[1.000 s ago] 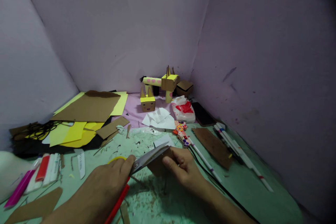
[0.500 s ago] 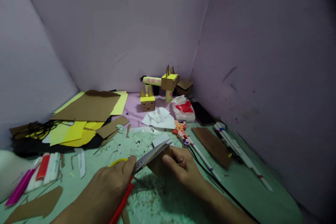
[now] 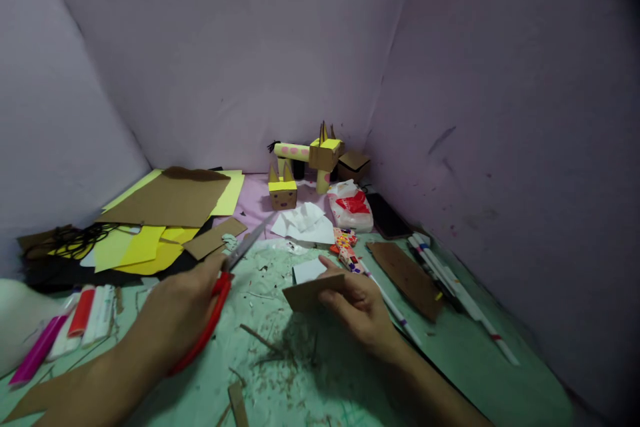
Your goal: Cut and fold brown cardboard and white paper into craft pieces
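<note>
My left hand [image 3: 187, 300] is closed around a pair of scissors [image 3: 216, 307] with a red handle loop. Their blades point up and away, apart from any cardboard, and look pressed together. In my right hand [image 3: 363, 303] a small piece of brown cardboard [image 3: 311, 292] is pinched between thumb and fingers. A small white piece [image 3: 309, 270] shows just behind the cardboard; I cannot tell whether it is held too. Thin cardboard scraps [image 3: 261, 339] lie on the green tabletop [image 3: 280, 387] below my hands.
At the back stand a cardboard animal figure [image 3: 293, 151] and a small cardboard head [image 3: 283, 195]. White tissue [image 3: 304, 223] and a hot glue gun [image 3: 346, 247] lie in front. Cardboard sheets [image 3: 170, 197] are left, markers [image 3: 83, 312] nearer. A phone [image 3: 387, 215] and paper rods [image 3: 460, 290] lie right.
My left hand has drawn the scissors off the cardboard and moved left, and the blades have come together. The cardboard in my right hand is now tilted flatter.
</note>
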A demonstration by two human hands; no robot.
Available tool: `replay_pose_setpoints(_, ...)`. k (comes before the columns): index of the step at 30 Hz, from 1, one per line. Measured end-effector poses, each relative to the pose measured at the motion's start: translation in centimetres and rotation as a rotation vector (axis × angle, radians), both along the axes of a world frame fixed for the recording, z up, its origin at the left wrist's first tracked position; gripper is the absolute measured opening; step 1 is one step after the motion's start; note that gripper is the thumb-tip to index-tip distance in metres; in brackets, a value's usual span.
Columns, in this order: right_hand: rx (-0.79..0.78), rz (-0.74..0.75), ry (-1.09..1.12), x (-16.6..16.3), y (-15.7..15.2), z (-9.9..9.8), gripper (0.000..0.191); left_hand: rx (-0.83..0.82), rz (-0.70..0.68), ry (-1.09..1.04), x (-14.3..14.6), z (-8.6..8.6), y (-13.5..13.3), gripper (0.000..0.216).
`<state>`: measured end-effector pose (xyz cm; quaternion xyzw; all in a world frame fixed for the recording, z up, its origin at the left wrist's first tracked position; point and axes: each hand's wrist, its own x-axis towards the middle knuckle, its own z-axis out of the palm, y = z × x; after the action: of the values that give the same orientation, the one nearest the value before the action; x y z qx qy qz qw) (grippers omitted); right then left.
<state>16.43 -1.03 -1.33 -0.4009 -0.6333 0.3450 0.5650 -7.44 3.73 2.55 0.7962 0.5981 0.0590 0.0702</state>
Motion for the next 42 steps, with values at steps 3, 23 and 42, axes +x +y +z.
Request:
replay_pose_setpoints(3, 0.167, 0.093, 0.032, 0.1, 0.2, -0.2, 0.014, -0.021, 0.102, 0.141, -1.3, -0.2, 2.3, 0.038)
replay_pose_setpoints(23, 0.36, 0.127, -0.23, -2.4, -0.7, -1.3, 0.023, -0.761, 0.176, -1.587, 4.2, -3.5, -2.6, 0.03)
replay_pose_setpoints(42, -0.551, 0.263, 0.435, -3.6, -0.5, -1.6, 0.053, -0.74, 0.054, -1.266, 4.6, -4.0, -3.5, 0.052)
